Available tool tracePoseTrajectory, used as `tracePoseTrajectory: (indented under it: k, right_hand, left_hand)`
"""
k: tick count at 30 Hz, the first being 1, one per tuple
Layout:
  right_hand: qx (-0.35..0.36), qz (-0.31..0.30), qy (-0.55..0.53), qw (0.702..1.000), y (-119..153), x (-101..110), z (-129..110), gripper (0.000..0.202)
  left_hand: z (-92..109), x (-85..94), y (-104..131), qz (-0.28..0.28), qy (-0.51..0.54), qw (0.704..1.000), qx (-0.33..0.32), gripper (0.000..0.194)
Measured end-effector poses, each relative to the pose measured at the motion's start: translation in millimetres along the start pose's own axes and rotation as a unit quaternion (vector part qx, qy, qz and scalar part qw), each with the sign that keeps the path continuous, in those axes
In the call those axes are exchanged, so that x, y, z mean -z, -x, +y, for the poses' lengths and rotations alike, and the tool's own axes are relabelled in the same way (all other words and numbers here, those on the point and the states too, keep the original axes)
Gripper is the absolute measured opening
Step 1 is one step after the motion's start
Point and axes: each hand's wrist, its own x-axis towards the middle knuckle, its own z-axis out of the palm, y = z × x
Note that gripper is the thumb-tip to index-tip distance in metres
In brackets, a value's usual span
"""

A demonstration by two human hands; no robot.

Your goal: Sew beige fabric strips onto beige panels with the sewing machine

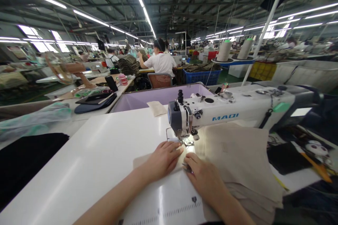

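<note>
Just left of the presser foot of a white sewing machine (224, 110), my left hand (165, 156) lies flat on a piece of beige fabric (141, 161). Its fingertips reach close to the lit needle area. My right hand (204, 174) is in front of the needle, with its fingertips on the fabric. A small pointed metal tool (188, 168) sticks out from under its curled fingers; most of it is hidden, so its exact kind does not show. More beige fabric panels (237, 158) lie to the right, beneath the machine arm and beside my right forearm.
A small beige piece (157, 108) lies at the back edge of the white table (105, 154). Behind it is a lilac bin (142, 98). Thread cones (224, 51) stand at the back right. A co-worker in white (162, 63) sits ahead. Black cloth (29, 161) lies left.
</note>
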Motion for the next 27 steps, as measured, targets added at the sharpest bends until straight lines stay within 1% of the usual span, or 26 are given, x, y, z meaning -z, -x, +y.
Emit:
tracePoseTrajectory:
  k: [8, 10, 12, 16, 18, 20, 23, 27]
  right_hand:
    - [-0.004, -0.003, 0.013, 1.000, -6.3, 1.0, -1.7, 0.021]
    - [-0.001, 0.000, 0.010, 1.000, -5.6, 1.0, -0.9, 0.022]
    - [0.001, 0.000, 0.006, 1.000, -1.8, 1.0, 0.1, 0.023]
    - [0.008, -0.015, -0.001, 1.000, 9.2, 1.2, 1.8, 0.030]
    - [0.013, -0.027, -0.005, 1.000, 11.5, 1.8, 2.0, 0.035]
    - [0.008, -0.037, -0.004, 0.999, 9.6, 2.8, 1.8, 0.037]
    - [0.000, -0.041, 0.011, 0.999, 0.8, 5.3, 1.7, 0.036]
    - [-0.003, -0.029, 0.038, 0.999, -14.1, 9.1, 2.8, 0.034]
  left_hand:
    - [-9.6, 0.6, -2.2, -0.007, -0.013, 1.000, -0.006, 0.038]
    - [-8.5, 0.6, -2.6, -0.003, -0.019, 1.000, -0.002, 0.038]
    - [-1.8, 0.6, -1.2, 0.001, -0.020, 1.000, 0.002, 0.035]
    - [24.6, 0.3, 8.5, -0.019, 0.028, 0.999, -0.009, 0.028]
    - [35.6, 0.3, 13.9, -0.017, 0.047, 0.999, -0.014, 0.030]
    - [39.7, 0.8, 16.5, -0.010, 0.047, 0.999, -0.016, 0.034]
    - [33.1, 1.8, 13.2, -0.014, 0.043, 0.999, -0.013, 0.034]
    - [15.1, 2.7, 1.7, -0.014, 0.044, 0.999, -0.016, 0.029]
